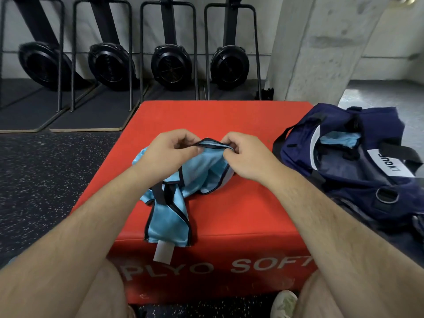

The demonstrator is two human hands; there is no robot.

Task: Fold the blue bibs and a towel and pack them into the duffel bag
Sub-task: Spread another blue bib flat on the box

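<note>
A light blue bib (171, 222) with black trim lies crumpled on the red plyo box (241, 214), its lower end and a white tag hanging over the front edge. My left hand (167, 152) and my right hand (243, 154) each pinch the bib's black-edged upper hem, holding it raised a little above the box. The navy duffel bag (358, 180) sits open at the box's right side, with light blue fabric (339, 138) visible inside it.
Several black rowing machines (171, 65) stand upright along the back wall. A concrete pillar (321, 49) rises behind the bag. Dark speckled rubber floor (46, 180) lies to the left of the box. My knees and a shoe (283, 304) are at the bottom.
</note>
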